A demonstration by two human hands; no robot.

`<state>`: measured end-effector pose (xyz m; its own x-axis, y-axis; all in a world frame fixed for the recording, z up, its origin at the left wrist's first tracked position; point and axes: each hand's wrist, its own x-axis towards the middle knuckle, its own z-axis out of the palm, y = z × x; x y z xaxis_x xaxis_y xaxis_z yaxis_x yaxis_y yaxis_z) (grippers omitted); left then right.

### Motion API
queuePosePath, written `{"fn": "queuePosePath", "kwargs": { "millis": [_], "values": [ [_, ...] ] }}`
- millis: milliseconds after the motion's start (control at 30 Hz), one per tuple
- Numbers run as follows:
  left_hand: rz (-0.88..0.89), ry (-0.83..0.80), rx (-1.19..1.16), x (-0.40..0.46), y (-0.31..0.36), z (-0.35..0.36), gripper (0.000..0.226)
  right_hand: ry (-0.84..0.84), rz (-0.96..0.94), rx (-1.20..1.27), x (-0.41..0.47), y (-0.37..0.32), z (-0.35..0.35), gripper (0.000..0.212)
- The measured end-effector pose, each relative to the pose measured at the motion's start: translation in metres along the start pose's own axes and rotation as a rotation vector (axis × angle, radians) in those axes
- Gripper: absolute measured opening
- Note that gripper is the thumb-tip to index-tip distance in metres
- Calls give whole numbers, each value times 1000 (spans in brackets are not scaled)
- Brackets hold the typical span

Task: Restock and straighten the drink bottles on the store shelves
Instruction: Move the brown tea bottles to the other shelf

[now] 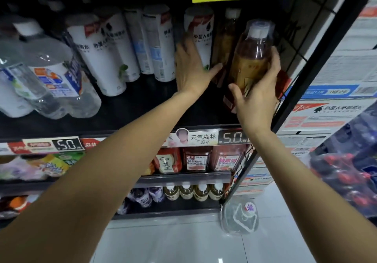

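Amber drink bottle (252,59) in right grip (259,91), left grip (191,67) flat on white bottle (201,36), dark shelf (142,107), white tiled floor (173,242)

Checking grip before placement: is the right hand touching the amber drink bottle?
Touching. The head view shows the right hand wrapped around the amber drink bottle, thumb in front, fingers curled behind.

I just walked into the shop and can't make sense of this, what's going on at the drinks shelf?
A person is stocking the shelf. Their right hand grips an amber tea bottle with a white cap, holding it at the right end of the upper shelf. Their left hand lies flat against a white bottle next to it, fingers straight, as if steadying or pushing it aside. More white bottles and clear water bottles stand to the left.
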<state>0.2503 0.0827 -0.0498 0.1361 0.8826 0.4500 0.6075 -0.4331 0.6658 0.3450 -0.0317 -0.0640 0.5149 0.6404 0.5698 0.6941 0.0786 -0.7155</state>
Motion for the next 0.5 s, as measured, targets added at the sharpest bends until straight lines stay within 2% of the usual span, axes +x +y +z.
{"fn": "queuePosePath", "kwargs": {
  "millis": [100, 200, 367, 500],
  "values": [
    [-53, 44, -83, 16, -10, 17, 113, 7, -34, -21, 0, 3, 4, 92],
    [23, 128, -122, 23, -22, 23, 109, 3, -73, -24, 0, 8, 5, 92],
    [337, 361, 262, 20, -31, 22, 75, 7, -98, -31, 2, 13, 7, 93],
    [407, 340, 337, 22, -37, 27, 50, 17, -105, -42, 3, 13, 7, 94]
  ]
}}
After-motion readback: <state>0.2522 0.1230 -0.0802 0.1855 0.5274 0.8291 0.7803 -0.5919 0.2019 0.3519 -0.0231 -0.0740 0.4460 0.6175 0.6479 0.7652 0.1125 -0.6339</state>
